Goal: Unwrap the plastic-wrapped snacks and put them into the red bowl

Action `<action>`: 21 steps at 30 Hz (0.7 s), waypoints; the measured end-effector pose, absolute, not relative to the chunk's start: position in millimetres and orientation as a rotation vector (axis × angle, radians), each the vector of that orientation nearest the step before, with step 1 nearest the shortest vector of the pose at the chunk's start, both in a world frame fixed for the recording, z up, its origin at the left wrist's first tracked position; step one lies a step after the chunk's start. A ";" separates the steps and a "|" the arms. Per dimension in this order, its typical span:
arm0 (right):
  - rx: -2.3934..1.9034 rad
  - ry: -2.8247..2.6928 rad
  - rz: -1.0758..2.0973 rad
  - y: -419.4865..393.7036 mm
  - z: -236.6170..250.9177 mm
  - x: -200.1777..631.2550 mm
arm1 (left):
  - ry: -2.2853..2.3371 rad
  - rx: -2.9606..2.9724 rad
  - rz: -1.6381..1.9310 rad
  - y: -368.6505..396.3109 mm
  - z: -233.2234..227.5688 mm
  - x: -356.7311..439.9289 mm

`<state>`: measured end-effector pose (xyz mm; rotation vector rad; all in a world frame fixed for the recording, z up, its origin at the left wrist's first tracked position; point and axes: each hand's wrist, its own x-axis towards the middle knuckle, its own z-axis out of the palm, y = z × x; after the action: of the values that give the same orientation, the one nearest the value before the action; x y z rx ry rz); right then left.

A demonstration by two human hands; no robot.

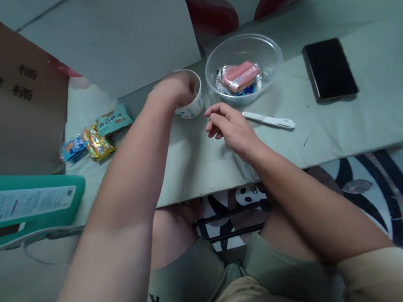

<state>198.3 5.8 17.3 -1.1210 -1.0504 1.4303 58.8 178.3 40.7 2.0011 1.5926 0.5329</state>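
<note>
My left hand (172,90) reaches down into a white paper cup (191,110) with blue marks. Its fingers are hidden inside the cup, so their grip does not show. My right hand (231,128) is at the table just right of the cup, with loosely bent fingers slightly apart and nothing visible in them. Beside its wrist lies a slim white plastic utensil (269,120), perhaps a knife; its exact kind is unclear. Behind that hand stands a clear plastic bowl (272,64) holding pink-wrapped snack packets (241,76) and a blue one.
Several snack packets, blue, gold and green (113,119), lie at the left. A black phone-like slab (329,70) rests at the right. White and red boxes (122,45) line the back; a brown carton (3,101) and green container (72,190) flank the left. The table's edge (208,191) is near my knees.
</note>
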 end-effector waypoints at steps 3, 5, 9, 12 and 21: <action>-1.121 -1.080 1.412 4.5 16.2 195.9 | 1.568 2.029 0.582 133.7 62.5 56.6; -1.129 -1.110 1.380 4.3 14.0 192.4 | 1.586 1.925 1.091 101.4 60.1 45.4; -1.134 -1.193 1.328 6.1 7.1 176.0 | 1.650 1.573 1.514 56.1 18.1 3.0; -1.124 -1.264 1.302 7.9 1.5 159.0 | 1.906 1.515 1.516 43.8 -8.4 -39.5; -1.232 -1.391 1.311 13.5 -5.7 130.5 | 2.620 1.284 1.132 29.6 -3.1 -141.3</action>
<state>130.5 13.5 -5.7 -1.2324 -1.3913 1.3106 -141.3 29.6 -3.1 1.2835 2.6195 1.1322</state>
